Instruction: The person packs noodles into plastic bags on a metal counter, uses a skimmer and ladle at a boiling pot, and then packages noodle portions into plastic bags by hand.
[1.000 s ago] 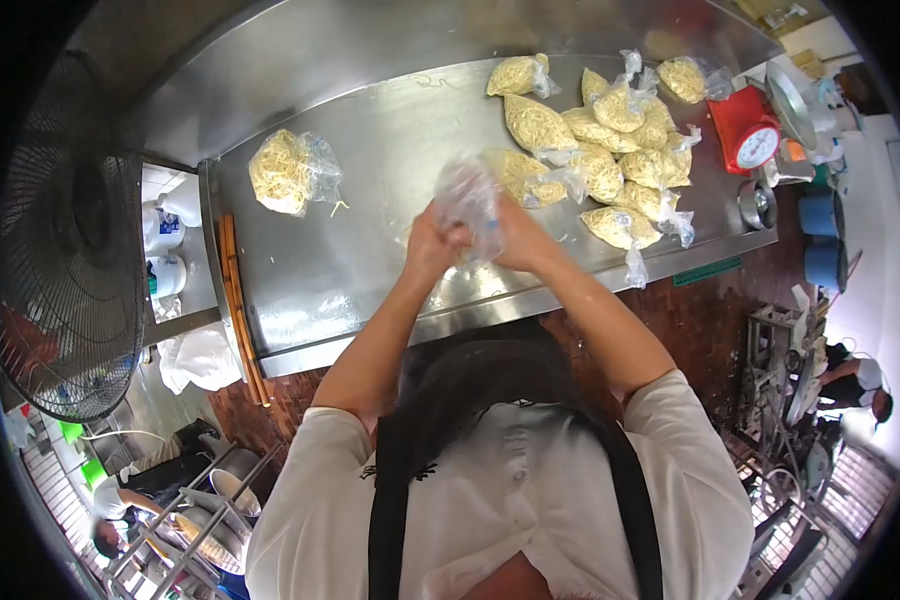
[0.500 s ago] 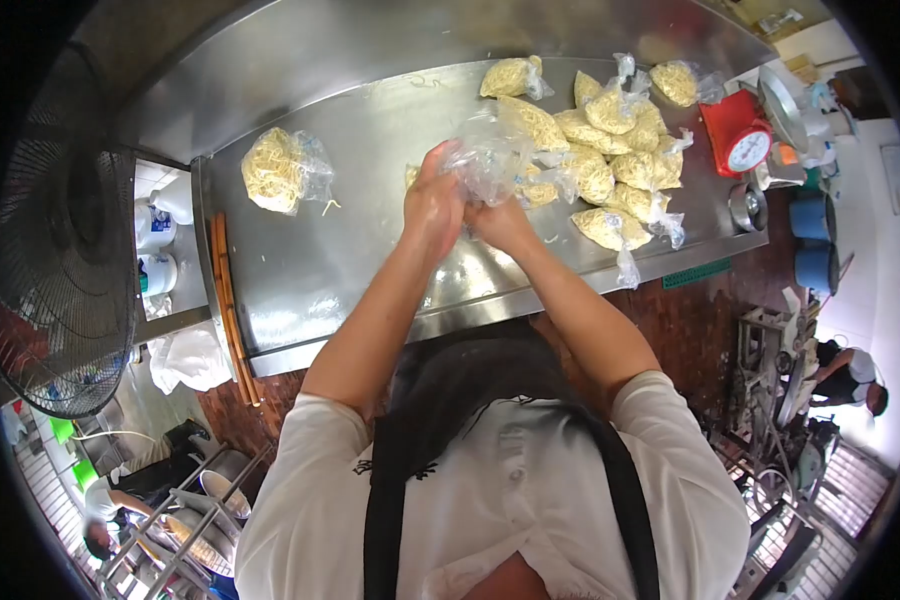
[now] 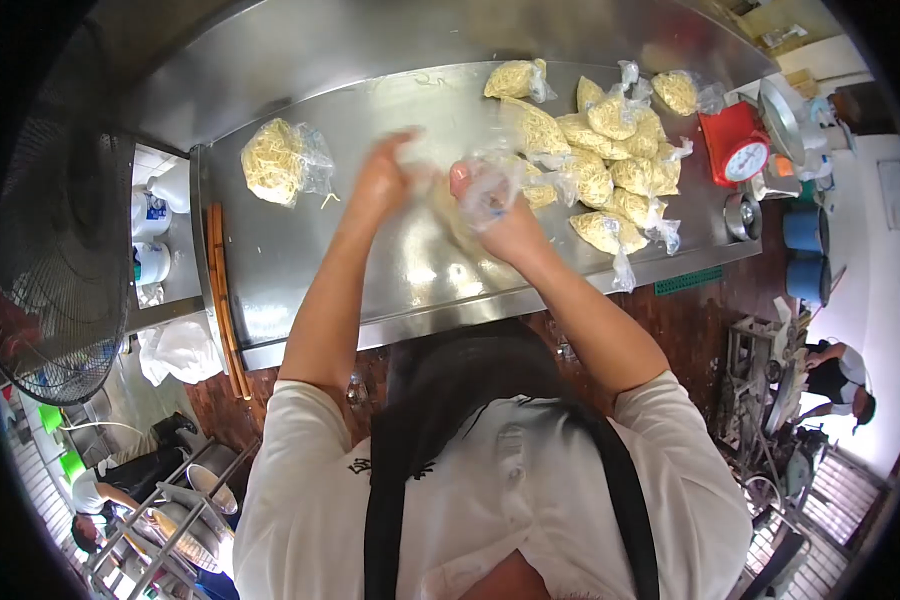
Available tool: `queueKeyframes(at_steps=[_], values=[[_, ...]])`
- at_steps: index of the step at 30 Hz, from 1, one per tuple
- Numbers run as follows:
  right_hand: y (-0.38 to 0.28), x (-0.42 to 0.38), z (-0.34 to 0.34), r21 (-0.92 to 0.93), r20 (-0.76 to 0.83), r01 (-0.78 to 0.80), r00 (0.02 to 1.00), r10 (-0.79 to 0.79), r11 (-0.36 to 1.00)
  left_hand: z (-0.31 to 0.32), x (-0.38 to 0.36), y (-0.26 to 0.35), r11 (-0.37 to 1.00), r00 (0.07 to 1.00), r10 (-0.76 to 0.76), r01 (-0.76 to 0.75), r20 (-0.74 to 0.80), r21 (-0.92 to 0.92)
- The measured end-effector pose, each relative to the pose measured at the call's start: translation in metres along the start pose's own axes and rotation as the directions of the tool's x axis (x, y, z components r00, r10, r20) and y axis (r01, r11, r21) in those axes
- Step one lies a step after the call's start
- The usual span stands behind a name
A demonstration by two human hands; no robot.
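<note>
My right hand (image 3: 508, 226) is closed on the gathered top of a clear plastic bag (image 3: 492, 190) over the steel table. The lower part of this bag is smeared by motion, with pale yellow showing below the hand. To the left, my left hand (image 3: 380, 182) is apart from the bag and blurred; its fingers look spread, with nothing seen in them. Right of the hands lies a pile of tied bags of noodles (image 3: 585, 172). A larger bag of noodles (image 3: 273, 163) rests alone on the left of the table.
Wooden sticks (image 3: 222, 300) lie along the steel table's (image 3: 370, 270) left edge. A red scale (image 3: 735, 145) and a metal bowl (image 3: 742, 212) stand at the right. A large fan (image 3: 60, 240) is far left. Other people are at work at lower left and lower right.
My left hand has let go of the plastic bag and moved left, away from it. My right hand keeps the bag, now slightly lower.
</note>
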State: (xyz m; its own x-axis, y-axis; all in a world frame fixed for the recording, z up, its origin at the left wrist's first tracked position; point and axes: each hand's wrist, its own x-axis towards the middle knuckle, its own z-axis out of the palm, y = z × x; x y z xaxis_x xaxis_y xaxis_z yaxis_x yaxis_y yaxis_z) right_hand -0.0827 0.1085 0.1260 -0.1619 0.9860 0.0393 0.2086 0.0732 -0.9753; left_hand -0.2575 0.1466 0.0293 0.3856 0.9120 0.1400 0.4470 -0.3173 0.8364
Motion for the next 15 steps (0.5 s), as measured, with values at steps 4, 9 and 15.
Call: queueKeyframes(at_steps=[4, 9, 15], values=[[-0.023, 0.009, -0.008, -0.674, 0.145, 0.451, 0.857, -0.494, 0.585, -0.019, 0.001, 0.038, 0.74, 0.767, -0.51, 0.622, 0.389, -0.258], [0.055, -0.057, -0.016, -0.111, 0.16, 0.099, 0.984, -0.081, 0.989, 0.048, -0.018, 0.051, -0.15, 0.78, -0.561, 0.235, 0.279, -0.96], [0.065, -0.041, -0.031, -0.055, 0.164, -0.357, 0.918, 0.361, 0.933, 0.039, -0.04, 0.055, 0.977, 0.967, -0.161, 0.127, 0.197, 0.173]])
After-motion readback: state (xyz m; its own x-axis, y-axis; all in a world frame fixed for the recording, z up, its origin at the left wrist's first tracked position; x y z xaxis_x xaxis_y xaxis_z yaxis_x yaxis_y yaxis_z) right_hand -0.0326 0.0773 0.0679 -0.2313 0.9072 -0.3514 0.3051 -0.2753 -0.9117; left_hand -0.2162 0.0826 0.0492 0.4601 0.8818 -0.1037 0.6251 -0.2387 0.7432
